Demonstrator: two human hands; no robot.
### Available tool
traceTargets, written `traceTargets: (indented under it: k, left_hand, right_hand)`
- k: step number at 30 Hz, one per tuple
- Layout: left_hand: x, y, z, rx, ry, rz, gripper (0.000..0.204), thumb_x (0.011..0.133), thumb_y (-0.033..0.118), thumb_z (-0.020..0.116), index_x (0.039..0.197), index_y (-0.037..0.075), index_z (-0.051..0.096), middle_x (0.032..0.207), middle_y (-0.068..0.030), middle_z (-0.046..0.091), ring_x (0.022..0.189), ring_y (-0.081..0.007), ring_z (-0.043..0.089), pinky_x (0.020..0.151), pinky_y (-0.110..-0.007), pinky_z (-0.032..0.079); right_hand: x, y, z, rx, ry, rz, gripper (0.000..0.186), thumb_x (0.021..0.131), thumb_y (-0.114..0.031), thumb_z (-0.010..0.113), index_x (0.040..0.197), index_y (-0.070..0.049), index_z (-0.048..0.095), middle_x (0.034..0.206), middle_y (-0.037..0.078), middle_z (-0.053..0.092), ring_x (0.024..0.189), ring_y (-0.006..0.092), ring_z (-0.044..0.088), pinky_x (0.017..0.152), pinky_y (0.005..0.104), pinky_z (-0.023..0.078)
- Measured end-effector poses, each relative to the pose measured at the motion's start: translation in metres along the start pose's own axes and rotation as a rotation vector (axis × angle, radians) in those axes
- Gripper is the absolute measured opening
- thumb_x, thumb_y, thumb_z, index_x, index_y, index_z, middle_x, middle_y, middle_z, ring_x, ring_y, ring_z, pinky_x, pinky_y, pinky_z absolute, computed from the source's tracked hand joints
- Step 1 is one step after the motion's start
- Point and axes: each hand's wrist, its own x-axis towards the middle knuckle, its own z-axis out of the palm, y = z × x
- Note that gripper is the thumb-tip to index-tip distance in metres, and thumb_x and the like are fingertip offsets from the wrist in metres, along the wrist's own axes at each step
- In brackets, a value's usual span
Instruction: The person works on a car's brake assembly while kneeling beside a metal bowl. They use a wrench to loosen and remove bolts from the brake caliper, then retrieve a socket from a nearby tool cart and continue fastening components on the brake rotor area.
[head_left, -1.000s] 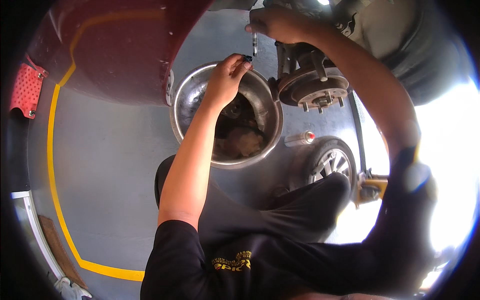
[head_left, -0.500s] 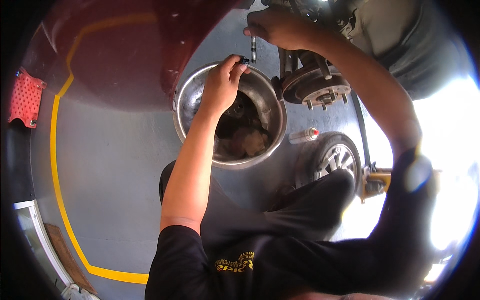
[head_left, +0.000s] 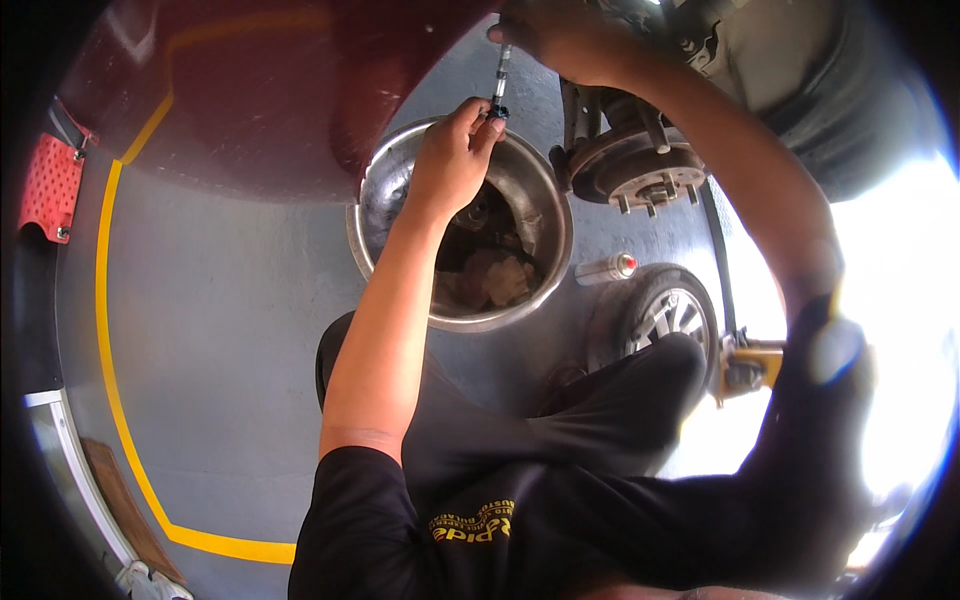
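My left hand is raised over the far part of a steel basin, its thumb and fingers pinching a small black part whose kind I cannot make out. Above it my right hand is closed round the upper end of a slim silver metal rod. The rod hangs nearly upright, and its lower end meets the black part at my left fingertips. What lies within the right palm is hidden. To the right of the hands is a bare wheel hub with a brake disc.
A dark red car body panel overhangs the far left. Dark parts and a pale crumpled cloth lie in the basin. On the right are a spray can, a wheel and a yellow stand. A red perforated object sits far left.
The rod and the black part have come together; before, the rod's tip hung just right of my left fingers. My left hand has shifted slightly up and right, the right hand slightly up.
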Motion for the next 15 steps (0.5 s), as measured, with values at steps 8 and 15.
traceTargets:
  k: [8,15]
  left_hand:
    - [-0.002,-0.001,-0.004,-0.008,0.012,0.031,0.023,0.095,0.022,0.062,0.106,0.003,0.062,0.091,-0.0107,0.073,0.089,-0.0233,0.071,0.078,-0.033,0.052]
    - [0.001,-0.004,-0.004,-0.062,0.022,0.03,0.021,0.094,0.021,0.062,0.104,0.002,0.063,0.087,-0.0114,0.072,0.086,-0.0238,0.071,0.076,-0.033,0.052]
  right_hand:
    - [-0.002,-0.015,-0.023,0.187,-0.183,0.279,0.045,0.101,-0.042,0.042,0.105,-0.002,0.062,0.096,0.021,0.066,0.091,0.0344,0.066,0.082,0.0471,0.051]
    - [-0.004,-0.015,-0.01,0.197,-0.2,0.213,0.048,0.101,-0.045,0.041,0.103,-0.002,0.062,0.092,0.02,0.066,0.089,0.0363,0.066,0.082,0.0478,0.05]
